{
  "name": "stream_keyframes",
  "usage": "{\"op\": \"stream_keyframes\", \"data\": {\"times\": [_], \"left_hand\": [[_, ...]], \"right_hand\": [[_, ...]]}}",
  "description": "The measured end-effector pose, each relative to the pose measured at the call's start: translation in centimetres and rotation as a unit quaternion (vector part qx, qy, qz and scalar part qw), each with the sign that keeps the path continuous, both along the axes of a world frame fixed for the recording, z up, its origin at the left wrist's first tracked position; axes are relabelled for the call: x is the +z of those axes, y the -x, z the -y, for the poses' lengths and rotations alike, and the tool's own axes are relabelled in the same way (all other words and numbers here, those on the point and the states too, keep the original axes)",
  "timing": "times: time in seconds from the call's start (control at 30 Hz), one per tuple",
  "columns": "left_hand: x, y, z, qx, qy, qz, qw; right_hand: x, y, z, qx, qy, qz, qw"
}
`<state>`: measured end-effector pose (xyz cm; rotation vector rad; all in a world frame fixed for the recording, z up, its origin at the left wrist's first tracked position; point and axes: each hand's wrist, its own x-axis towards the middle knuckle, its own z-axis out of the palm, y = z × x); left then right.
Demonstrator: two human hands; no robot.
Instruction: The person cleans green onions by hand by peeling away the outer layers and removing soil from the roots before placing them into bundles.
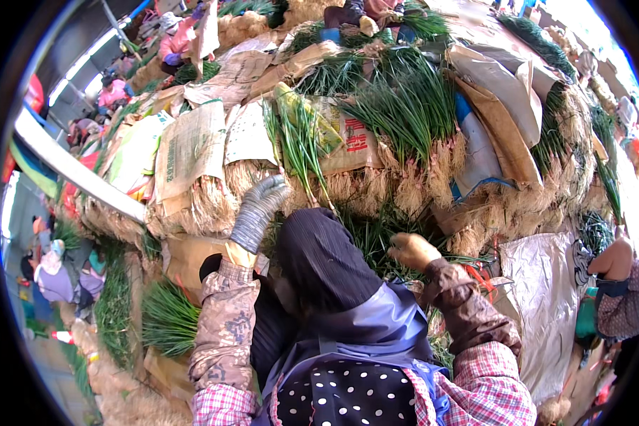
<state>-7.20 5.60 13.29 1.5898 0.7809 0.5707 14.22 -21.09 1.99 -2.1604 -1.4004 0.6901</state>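
My left hand [263,197], in a grey ribbed glove, reaches to the edge of the heap, its fingers stretched out beside the pale base of a spring onion. A few loose spring onions [299,145] lie just beyond it on the sacks, leaves away from me, white stems toward me. My right hand [413,250] is lower and to the right, over dark green leaves [376,238]. Its fingers are curled together; whatever they hold is hidden. A large bunch of spring onions [412,106] with hairy roots [433,167] lies ahead of that hand.
Woven sacks [190,149] and brown paper [500,131] cover the heap. A white pole [74,167] crosses at left. Another green bunch [169,319] stands beside my left arm, a pale sheet [539,305] at right. Other people [177,39] sit around the heap.
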Motion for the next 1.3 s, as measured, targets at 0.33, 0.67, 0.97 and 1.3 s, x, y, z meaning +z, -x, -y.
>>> {"op": "stream_keyframes", "data": {"times": [0.33,0.67,0.97,1.3], "left_hand": [[-6.2,-5.2,1.4,-0.097,0.233,0.063,0.966],[-11.5,-11.5,1.9,-0.138,0.154,-0.114,0.972],[-13.2,-14.2,3.9,-0.201,0.169,0.038,0.964],[-21.8,-16.4,4.2,-0.147,-0.053,-0.080,0.984]], "right_hand": [[3.2,-15.3,-10.8,-0.287,-0.043,0.305,0.907],[3.7,-22.2,-13.6,-0.338,0.113,0.276,0.893],[2.0,-8.9,-12.6,-0.338,-0.152,-0.267,0.890],[-1.6,-4.2,-16.0,-0.239,-0.179,-0.168,0.940]]}}
